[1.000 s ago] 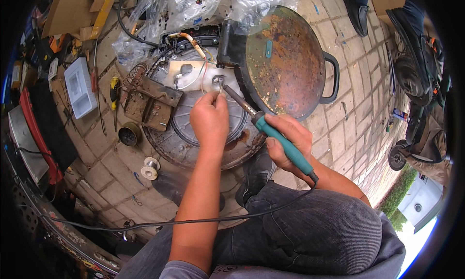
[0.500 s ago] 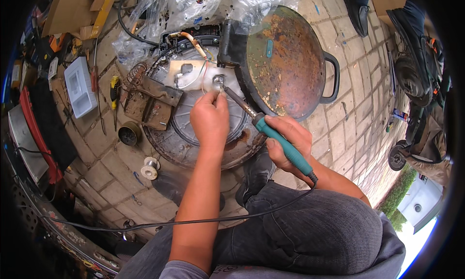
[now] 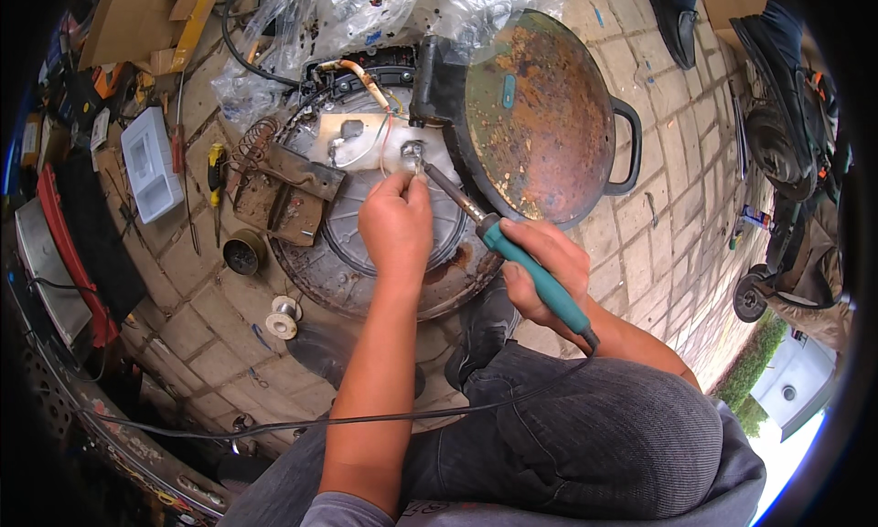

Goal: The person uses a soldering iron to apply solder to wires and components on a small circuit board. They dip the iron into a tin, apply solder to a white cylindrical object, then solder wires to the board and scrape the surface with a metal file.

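My right hand (image 3: 549, 269) grips the green handle of a soldering iron (image 3: 540, 275), its metal shaft slanting up and left. The iron's tip meets a small metal part (image 3: 413, 150) on a white fibrous pad (image 3: 430, 161). Just below that spot, my left hand (image 3: 397, 220) is closed in a pinch on a thin reddish wire (image 3: 388, 143); the pinched end is hidden by the fingers. Pad and wires lie on the round metal underside of an opened electric pan (image 3: 366, 280). Hinged to its right is a round, rusty lid (image 3: 540, 115) with a black handle.
Left of the pan sit a rusty metal box (image 3: 297, 207), a small round tin (image 3: 244, 252), a solder spool (image 3: 283, 317), a yellow-black screwdriver (image 3: 217, 175) and a pale plastic tray (image 3: 152, 166). Clear plastic sheeting (image 3: 366, 15) lies behind. The iron's black cord (image 3: 274, 425) crosses my left forearm.
Hardly anything differs. Both hands and the soldering iron hold the same place, with the iron's tip still at the small metal part.
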{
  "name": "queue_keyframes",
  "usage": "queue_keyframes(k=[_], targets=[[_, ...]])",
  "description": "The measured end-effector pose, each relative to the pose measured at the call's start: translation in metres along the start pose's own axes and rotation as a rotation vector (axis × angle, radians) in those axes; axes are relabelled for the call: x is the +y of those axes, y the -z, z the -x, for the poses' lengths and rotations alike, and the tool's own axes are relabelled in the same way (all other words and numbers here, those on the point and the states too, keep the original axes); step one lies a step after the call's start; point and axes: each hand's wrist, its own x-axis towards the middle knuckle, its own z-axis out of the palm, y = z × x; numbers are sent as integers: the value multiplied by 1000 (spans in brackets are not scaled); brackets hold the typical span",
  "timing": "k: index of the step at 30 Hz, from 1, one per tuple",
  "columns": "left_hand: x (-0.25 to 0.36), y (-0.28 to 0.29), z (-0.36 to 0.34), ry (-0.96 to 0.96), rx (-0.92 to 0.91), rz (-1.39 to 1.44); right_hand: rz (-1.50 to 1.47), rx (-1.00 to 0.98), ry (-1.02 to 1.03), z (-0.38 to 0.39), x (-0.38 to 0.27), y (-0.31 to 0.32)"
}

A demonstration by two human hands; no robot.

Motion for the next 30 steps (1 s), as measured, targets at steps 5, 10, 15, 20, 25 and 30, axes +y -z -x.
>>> queue_keyframes(k=[5,10,15,20,25,30], targets=[[-8,-3,-1,-77,33,-24,2,-6,-9,0,-1,1],[-3,-1,-1,-14,-2,-8,-2,-1,-7,0,0,0],[-2,0,-1,-7,-3,-5,-3,-6,-14,0,0,0],[0,0,0,-3,-2,0,1,-3,-6,1,1,-1],[0,0,-1,11,-4,-4,13,-13,-8,1,0,0],[-1,0,0,-4,6,-1,9,-2,-6,2,0,0]])
